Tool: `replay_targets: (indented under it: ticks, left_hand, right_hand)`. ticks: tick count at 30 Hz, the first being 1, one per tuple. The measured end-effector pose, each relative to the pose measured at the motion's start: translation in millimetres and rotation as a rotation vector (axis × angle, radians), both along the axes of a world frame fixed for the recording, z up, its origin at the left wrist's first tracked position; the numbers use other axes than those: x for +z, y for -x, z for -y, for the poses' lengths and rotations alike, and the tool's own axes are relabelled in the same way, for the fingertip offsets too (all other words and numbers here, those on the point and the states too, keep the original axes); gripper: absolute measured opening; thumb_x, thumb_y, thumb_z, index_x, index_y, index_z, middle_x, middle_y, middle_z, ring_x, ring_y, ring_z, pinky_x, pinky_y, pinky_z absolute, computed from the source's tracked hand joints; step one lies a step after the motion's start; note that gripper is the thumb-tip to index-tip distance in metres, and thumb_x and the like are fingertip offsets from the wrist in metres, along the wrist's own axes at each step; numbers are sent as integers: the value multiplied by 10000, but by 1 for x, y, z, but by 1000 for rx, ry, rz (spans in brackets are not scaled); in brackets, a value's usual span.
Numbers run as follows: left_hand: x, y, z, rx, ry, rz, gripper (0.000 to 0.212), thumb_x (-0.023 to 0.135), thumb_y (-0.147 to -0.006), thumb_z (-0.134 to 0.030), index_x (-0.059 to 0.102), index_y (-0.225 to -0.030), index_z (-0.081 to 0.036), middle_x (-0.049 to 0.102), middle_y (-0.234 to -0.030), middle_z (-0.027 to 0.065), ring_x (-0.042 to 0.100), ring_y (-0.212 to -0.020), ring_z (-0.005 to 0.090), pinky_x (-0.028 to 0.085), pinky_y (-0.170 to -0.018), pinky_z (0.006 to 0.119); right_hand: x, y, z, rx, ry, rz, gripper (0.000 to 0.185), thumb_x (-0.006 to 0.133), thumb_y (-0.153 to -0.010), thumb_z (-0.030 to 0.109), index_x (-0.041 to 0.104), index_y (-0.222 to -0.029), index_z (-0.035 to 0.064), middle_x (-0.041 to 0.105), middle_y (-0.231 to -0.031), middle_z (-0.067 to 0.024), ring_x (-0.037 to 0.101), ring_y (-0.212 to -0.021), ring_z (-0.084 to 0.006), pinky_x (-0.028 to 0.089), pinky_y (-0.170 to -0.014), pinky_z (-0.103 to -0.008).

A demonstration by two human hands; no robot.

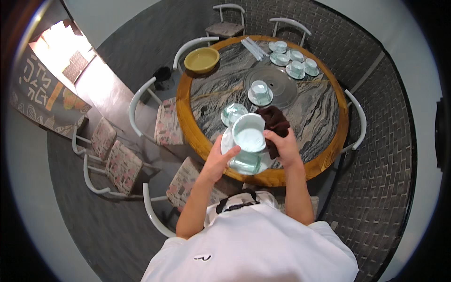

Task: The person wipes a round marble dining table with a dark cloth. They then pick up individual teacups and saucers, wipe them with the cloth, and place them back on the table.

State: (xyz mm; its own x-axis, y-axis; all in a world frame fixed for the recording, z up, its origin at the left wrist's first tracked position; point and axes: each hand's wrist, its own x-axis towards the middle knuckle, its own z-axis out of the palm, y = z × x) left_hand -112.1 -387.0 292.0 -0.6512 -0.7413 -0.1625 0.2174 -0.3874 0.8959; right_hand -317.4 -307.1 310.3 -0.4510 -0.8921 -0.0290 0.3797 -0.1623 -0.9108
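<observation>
My left hand (215, 160) grips a white plate (226, 142) on which a glass tumbler (245, 163) lies. Its thumb touches a white bowl (249, 134) held tilted above the plate. My right hand (287, 146) holds the bowl's right rim with its thumb, together with a dark brown cloth (275, 121). Just beyond the bowl, another plate with glassware (234, 114) rests on the round table. Farther off, a bowl stacked on a plate (260, 92) stands partly over the glass turntable (286, 86).
The round table (190, 132) has a wooden rim and stone-patterned top. A yellow basin (202, 60) sits at its far left edge. Long wrapped items (253, 48) and several dish sets (295, 69) lie at the far side. Chairs (169, 121) surround it; a brick-patterned wall (380, 141) is at right.
</observation>
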Motion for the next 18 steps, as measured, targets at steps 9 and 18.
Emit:
replay_targets:
  ticks: [9, 18]
  left_hand:
    - [8, 6, -10, 124, -65, -157, 616, 727, -874, -187, 420, -1369, 11, 565, -1259, 120, 557, -1164, 189, 460, -993, 340]
    - [21, 20, -18, 314, -45, -203, 596, 722, -874, -194, 421, -1348, 5, 551, -1243, 117, 555, -1120, 179, 459, -983, 336]
  right_hand:
    - [29, -20, -9, -43, 26, -62, 248, 718, -897, 135, 640, -1091, 1, 654, -984, -5, 588, -854, -90, 487, -772, -251]
    - [15, -47, -8, -189, 52, -296, 656, 656, -906, 86, 346, -1479, 7, 499, -1382, -144, 514, -1240, -226, 419, -1047, -331]
